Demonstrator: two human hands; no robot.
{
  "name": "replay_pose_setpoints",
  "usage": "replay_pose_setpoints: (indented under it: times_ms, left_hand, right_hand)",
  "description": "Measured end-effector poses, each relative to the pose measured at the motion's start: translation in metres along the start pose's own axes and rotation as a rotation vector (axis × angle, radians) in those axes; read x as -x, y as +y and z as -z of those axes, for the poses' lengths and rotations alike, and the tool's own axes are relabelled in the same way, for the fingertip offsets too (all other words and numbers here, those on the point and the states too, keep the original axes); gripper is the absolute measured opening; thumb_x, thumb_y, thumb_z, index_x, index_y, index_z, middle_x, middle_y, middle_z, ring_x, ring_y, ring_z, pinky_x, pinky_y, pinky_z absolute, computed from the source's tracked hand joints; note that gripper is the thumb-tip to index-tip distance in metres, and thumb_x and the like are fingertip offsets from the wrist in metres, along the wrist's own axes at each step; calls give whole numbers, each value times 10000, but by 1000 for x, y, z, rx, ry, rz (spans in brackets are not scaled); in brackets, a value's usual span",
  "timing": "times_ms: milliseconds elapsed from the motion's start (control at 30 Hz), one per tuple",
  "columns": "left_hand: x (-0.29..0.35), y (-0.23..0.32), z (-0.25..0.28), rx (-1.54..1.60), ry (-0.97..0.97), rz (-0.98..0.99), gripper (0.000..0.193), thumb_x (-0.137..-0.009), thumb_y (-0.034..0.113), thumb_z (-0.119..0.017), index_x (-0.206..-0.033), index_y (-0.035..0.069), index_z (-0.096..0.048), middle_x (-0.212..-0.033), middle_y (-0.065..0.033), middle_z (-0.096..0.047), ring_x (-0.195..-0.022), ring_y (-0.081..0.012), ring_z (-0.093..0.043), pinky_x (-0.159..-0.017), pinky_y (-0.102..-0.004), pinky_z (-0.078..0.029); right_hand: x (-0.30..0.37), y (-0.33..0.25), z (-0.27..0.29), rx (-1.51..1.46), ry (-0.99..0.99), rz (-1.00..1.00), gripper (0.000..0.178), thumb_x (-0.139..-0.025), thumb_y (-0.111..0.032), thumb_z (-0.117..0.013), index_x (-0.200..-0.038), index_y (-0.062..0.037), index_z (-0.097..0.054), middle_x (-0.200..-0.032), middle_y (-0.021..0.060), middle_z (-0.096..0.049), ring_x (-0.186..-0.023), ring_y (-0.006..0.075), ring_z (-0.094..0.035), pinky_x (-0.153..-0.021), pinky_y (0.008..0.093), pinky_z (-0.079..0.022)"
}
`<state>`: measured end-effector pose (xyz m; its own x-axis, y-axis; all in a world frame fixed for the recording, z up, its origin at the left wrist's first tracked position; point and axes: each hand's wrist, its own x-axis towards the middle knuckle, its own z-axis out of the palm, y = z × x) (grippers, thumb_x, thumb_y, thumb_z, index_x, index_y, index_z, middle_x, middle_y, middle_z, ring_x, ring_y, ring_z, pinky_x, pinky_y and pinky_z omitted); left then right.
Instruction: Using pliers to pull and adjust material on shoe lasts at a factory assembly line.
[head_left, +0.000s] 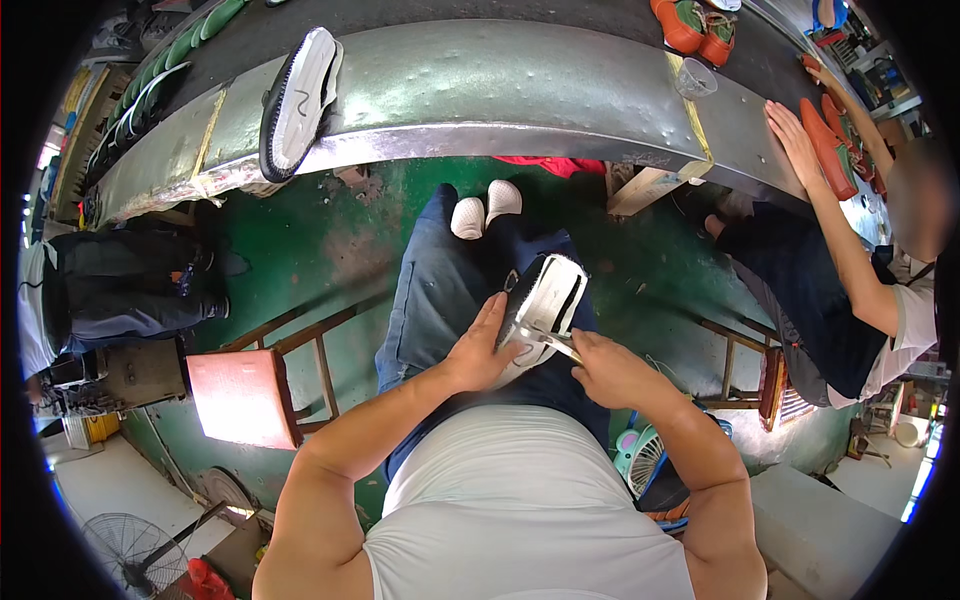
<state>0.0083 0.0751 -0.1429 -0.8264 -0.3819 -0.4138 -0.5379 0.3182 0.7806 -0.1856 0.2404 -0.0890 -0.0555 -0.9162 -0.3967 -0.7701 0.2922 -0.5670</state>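
On my lap lies a black shoe (550, 297), tilted, its white underside turned up and a dark gap along one side. My left hand (483, 348) grips its left side, with the thumb reaching over the white underside. In my right hand (612, 368) is a shiny, hammer-like metal tool (556, 343), its head resting over the lower part of the shoe. The fingers hide most of its handle, and its exact kind is unclear. A similar black shoe (300, 100) leans on the metal-edged bench in front, white underside showing.
The metal-edged bench (480, 80) curves across the front, carrying a clear plastic cup (696, 78) and orange shoes (690, 30). At right a co-worker's hand (793, 140) rests on it. A stool (243, 397) stands left, a green fan (640, 458) by my right side.
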Motion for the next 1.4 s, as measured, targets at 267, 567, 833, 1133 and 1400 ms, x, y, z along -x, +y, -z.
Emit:
replay_pose_setpoints:
  times_ms: [267,567,833,1133,1400]
  left_hand:
    - [-15,-42,-39,493,268,16,565,-1070,325,-365,-1502,-39,-357,-1539,-229,-396,-1465,-338,-327,-1201,-360,-264]
    - [-14,-31,-34,-95,367,-217,512,-1027,228,-459,-1480,-4,-407,-1495,-246,-440,-1415,-400,-388,-1154,-419,-357]
    - [-17,-7,-12,-415,69,-327,581,-1001,211,-519,-1550,244,-331,-1583,-288,-219,-1414,-474,-354,-1090,-431,-455]
    - [-17,40,11,-575,-246,-92,586,-1025,274,-484,-1572,300,-276,-1596,-316,-134,-1258,-481,-529,-1007,-462,-509]
    - [9,-21,-12,156,38,146,808,-978,393,-578,-1565,-7,-192,-1422,-315,-492,-1366,-395,-461,-1138,-368,-359]
  right_hand:
    - [2,-8,-24,95,-19,-60,291,-896,-170,-644,-1074,43,-555,-974,211,-644,-903,376,-666,-787,458,-545]
    - [-4,15,-23,186,210,-107,331,-896,-156,-646,-1179,-28,-532,-1046,214,-624,-921,387,-646,-807,463,-542]
    - [7,48,-25,-50,131,-154,260,-906,-173,-632,-1087,3,-570,-981,235,-643,-911,410,-651,-795,475,-531]
    - [-27,30,-22,-124,146,-261,368,-1027,-328,-478,-1114,16,-579,-1024,266,-658,-963,455,-633,-846,500,-494]
    - [-3,1,-27,-238,192,-81,358,-1027,-326,-486,-1011,21,-573,-938,280,-655,-914,477,-622,-787,516,-491]
